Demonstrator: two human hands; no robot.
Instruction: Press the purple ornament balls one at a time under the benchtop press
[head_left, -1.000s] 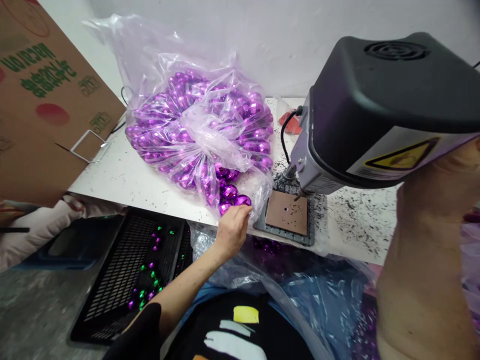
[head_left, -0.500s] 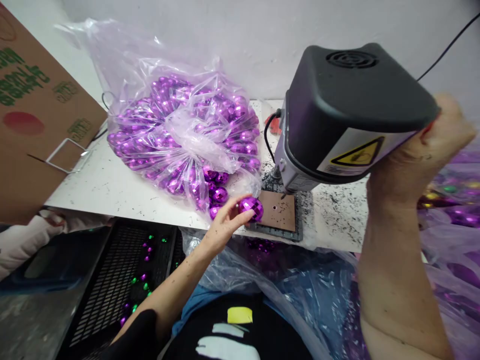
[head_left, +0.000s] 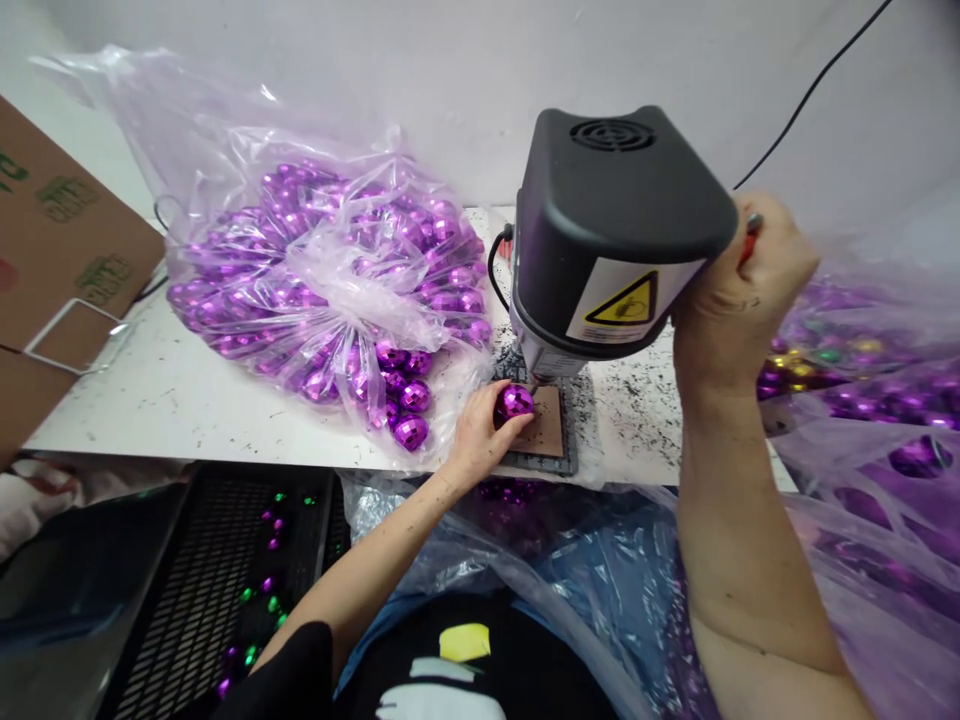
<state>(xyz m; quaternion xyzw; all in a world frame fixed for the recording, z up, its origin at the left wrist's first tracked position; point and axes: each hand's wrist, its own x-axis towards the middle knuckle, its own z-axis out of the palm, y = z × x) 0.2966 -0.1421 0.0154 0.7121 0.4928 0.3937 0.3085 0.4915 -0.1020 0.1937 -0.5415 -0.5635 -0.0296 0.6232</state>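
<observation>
A shiny purple faceted ball (head_left: 517, 400) is pinched between the thumb and fingers of my left hand (head_left: 478, 430). It sits over a brown board (head_left: 551, 428) on the base of a black bench drill press (head_left: 622, 220), right beside the tip under the machine's head. My right hand (head_left: 746, 290) is wrapped round the drill press lever (head_left: 752, 240) at the right side of the housing; only a bit of red and a metal end show. Several loose purple balls (head_left: 411, 432) lie just left of my left hand, at the mouth of a clear plastic bag (head_left: 352, 270) full of them.
Dark shavings (head_left: 637, 405) litter the white table (head_left: 112, 410). A cardboard box (head_left: 67, 270) stands at the left. Below the table edge is a black crate (head_left: 169, 590) with small green and purple balls. More bagged ornaments (head_left: 885, 400) are at the right, and clear plastic (head_left: 592, 570) covers my lap.
My left hand has carried the purple ball right, from the board's left edge to under the drill head. My right hand stays on the lever. The camera view has shifted somewhat to the right.
</observation>
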